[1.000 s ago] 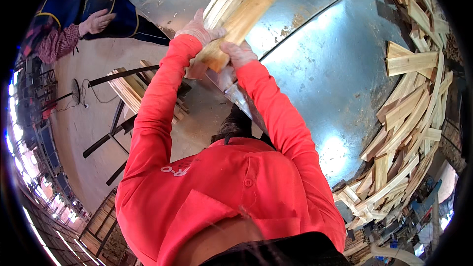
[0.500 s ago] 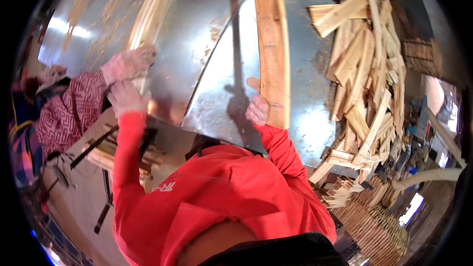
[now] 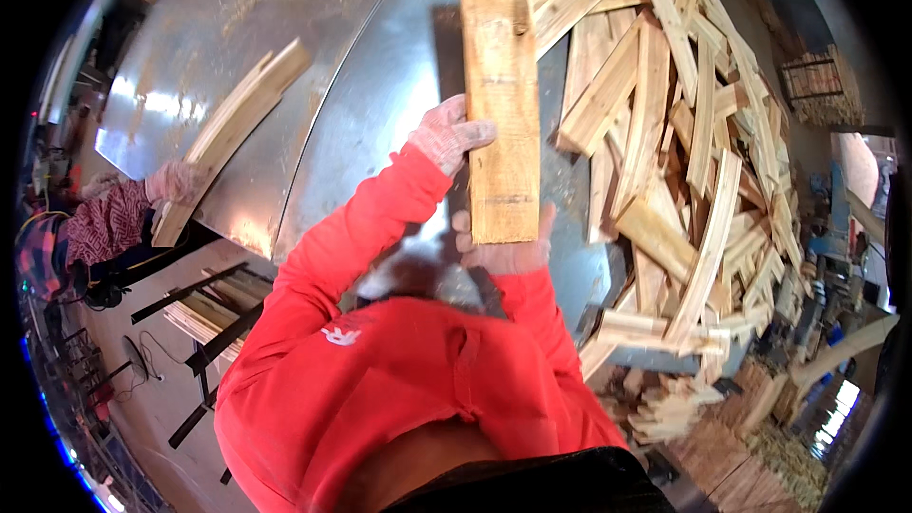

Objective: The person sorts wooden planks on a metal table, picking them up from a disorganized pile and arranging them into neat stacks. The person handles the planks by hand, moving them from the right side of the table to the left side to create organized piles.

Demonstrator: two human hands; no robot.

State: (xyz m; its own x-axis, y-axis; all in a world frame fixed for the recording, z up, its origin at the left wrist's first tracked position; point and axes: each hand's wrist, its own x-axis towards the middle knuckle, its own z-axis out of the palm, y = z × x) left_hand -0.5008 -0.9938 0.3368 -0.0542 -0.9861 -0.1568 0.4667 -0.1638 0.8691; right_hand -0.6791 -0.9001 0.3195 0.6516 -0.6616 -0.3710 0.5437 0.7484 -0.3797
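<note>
Wooden plank point(image 3: 499, 85) lengthwise over metal table point(image 3: 313, 114); left hand point(image 3: 448, 136) fingers curled round its edge, right hand point(image 3: 503, 249) gripping near end.

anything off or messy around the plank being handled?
The plank looks sound, held by the left hand and right hand. To its right, the wood offcuts lie in a criss-cross jumble over the metal table, some past its edge. A co-worker's hand holds a curved slat.
</note>
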